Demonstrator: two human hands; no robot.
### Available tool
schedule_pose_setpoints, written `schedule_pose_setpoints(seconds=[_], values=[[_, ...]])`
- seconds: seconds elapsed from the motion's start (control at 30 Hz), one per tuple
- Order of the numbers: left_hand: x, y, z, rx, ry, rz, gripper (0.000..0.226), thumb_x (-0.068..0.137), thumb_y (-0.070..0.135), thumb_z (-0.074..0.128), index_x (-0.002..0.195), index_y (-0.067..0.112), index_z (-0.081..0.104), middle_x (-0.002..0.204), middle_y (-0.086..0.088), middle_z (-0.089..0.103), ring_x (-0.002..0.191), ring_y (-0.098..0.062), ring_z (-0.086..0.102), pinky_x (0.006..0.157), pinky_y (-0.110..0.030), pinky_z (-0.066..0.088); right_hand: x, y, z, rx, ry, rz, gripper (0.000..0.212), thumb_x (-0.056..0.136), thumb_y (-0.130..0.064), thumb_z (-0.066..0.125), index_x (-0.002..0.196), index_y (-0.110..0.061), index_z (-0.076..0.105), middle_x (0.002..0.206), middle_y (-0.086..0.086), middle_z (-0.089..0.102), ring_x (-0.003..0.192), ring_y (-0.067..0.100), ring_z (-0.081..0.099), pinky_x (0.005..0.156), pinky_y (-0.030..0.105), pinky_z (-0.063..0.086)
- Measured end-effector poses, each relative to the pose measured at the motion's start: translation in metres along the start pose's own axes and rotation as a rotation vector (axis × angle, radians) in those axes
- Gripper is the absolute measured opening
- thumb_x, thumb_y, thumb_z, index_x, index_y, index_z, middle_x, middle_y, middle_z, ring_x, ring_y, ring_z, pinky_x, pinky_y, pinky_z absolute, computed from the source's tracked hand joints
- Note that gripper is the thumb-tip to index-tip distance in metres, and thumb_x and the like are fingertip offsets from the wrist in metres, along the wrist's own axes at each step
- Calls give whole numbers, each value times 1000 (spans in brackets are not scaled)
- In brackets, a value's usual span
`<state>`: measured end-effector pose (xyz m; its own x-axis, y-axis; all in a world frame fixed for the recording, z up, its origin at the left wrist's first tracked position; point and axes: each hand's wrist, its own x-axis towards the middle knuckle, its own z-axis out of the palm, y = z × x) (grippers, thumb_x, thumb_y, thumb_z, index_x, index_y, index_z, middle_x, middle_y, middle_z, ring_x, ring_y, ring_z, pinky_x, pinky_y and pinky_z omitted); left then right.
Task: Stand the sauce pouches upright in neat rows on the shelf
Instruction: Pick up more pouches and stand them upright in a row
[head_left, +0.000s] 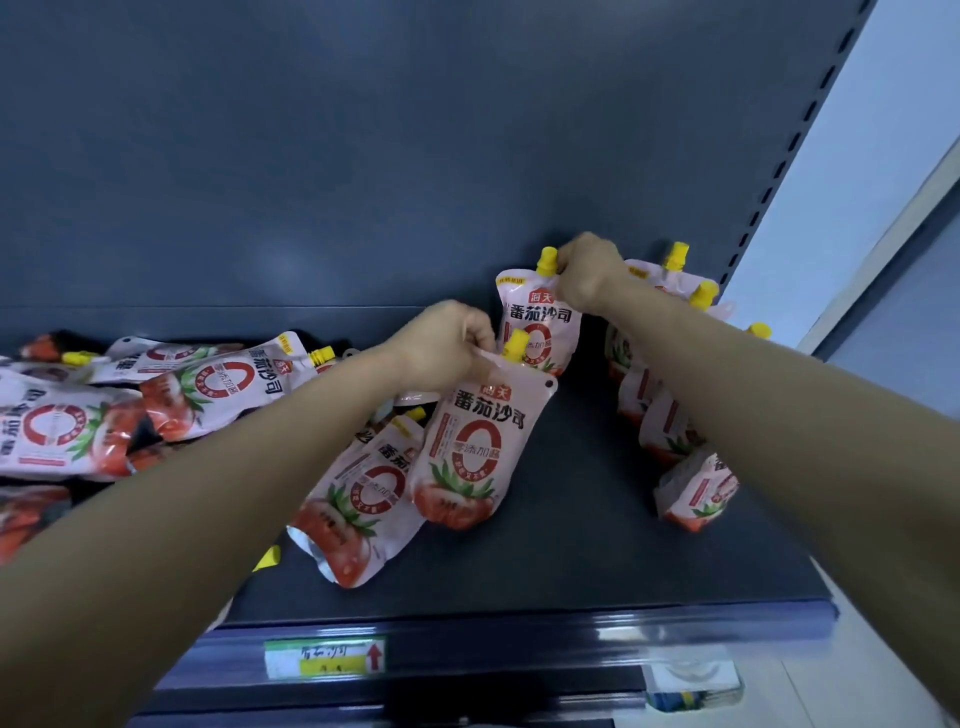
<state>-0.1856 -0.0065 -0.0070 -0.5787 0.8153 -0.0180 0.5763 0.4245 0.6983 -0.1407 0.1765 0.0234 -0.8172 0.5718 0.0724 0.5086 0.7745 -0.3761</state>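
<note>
My left hand was pinched on the top edge of the front pouch, a soft pink plastic sauce pouch printed with a red ring and a tomato. The pinch sat just left of its yellow spout cap. The pouch lay below my fingers, its long axis running from the cap down toward me. Its fat base rested on the dark grey metal shelf. It looked tilted rather than standing, with its top leaning toward the back.

My right hand was farther in, near the back panel. Its fingers were curled round the neck of the rear pouch, a matching pink pouch whose yellow cap poked out just left of my grip. That one stood close to upright, directly behind the front pouch, and their faces overlapped from where I looked.

As I judged it, the next move turned on that line. The front pouch's base needed to come under its cap, square in front of the rear one. My left hand was the nearer one and already had hold of it.

To the right, a standing row of pouches ran along the shelf end, partly hidden by my right forearm. To the left was a heap of flat pouches, and one leaning pouch touched the front pouch's side.
</note>
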Motion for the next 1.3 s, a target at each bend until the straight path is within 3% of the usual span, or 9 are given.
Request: schedule_pose_setpoints(seconds=[0.17, 0.27, 0.4, 0.57, 0.67, 0.73, 0.93, 1.17, 1.3], values=[[16, 14, 7, -201, 192, -16, 8, 74, 7, 75, 81, 6, 71, 85, -8, 72, 77, -18, 66, 75, -29, 54, -4, 0, -22, 87, 2, -12, 29, 90, -2, 46, 110, -1, 68, 117, 18, 66, 103, 29, 60, 87, 32, 48], [28, 21, 14, -266, 306, -23, 9, 74, 6, 74, 84, 5, 73, 92, -8, 73, 83, -13, 66, 80, -27, 53, -13, 6, -33, 131, 64, 0, 30, 89, -4, 48, 111, -3, 68, 119, 17, 65, 113, 32, 59, 96, 35, 48], [39, 29, 29, -270, 406, -18, 5, 76, 6, 72, 77, 10, 74, 102, -2, 72, 94, -11, 65, 85, -26, 52, -27, 16, -40, 92, 146, -26, 32, 85, 5, 44, 103, 2, 71, 113, 17, 70, 109, 34, 61, 94, 40, 52], [41, 31, 33, -223, 348, 23, 18, 78, 5, 70, 68, 21, 68, 87, 2, 67, 80, -9, 61, 72, -19, 46, -35, 21, -45, 140, 165, -12, 35, 86, 1, 46, 108, -10, 72, 117, 10, 69, 112, 27, 62, 98, 32, 50], [34, 29, 28, -193, 311, 37, 6, 80, 7, 68, 79, 13, 70, 92, -1, 68, 83, -11, 63, 72, -19, 48, -41, 15, -43, 131, 159, -39, 36, 87, 1, 47, 112, -10, 70, 121, 10, 67, 114, 26, 61, 98, 32, 50], [25, 27, 22, -178, 291, 58, 5, 82, 7, 67, 82, 12, 68, 92, -2, 66, 74, -10, 62, 61, -12, 50, -45, 9, -40, 92, 169, -58, 36, 86, -2, 47, 113, -11, 69, 121, 11, 67, 113, 28, 61, 97, 35, 50], [-13, 14, -24, 73, 341, 129, 15, 82, 9, 66, 97, 10, 66, 96, -3, 67, 88, -14, 60, 81, -22, 45, -63, -29, -31, -20, 217, -181, 32, 85, -7, 48, 111, -14, 67, 115, 15, 66, 105, 36, 62, 89, 43, 53], [-70, -23, -60, 410, 190, 120, 29, 83, 14, 66, 111, 11, 63, 115, -5, 64, 106, -20, 58, 91, -28, 43, -82, -76, 14, -124, -85, -295, 14, 84, -13, 60, 83, -2, 68, 93, 14, 69, 91, 32, 63, 83, 40, 54], [-96, -47, -65, 524, 76, 92, 27, 83, 17, 66, 110, 18, 63, 115, -4, 62, 104, -24, 58, 90, -37, 47, -89, -90, 56, -262, -403, -260, 25, 84, -26, 67, 73, -3, 62, 75, 6, 58, 68, 21, 55, 60, 28, 46]])
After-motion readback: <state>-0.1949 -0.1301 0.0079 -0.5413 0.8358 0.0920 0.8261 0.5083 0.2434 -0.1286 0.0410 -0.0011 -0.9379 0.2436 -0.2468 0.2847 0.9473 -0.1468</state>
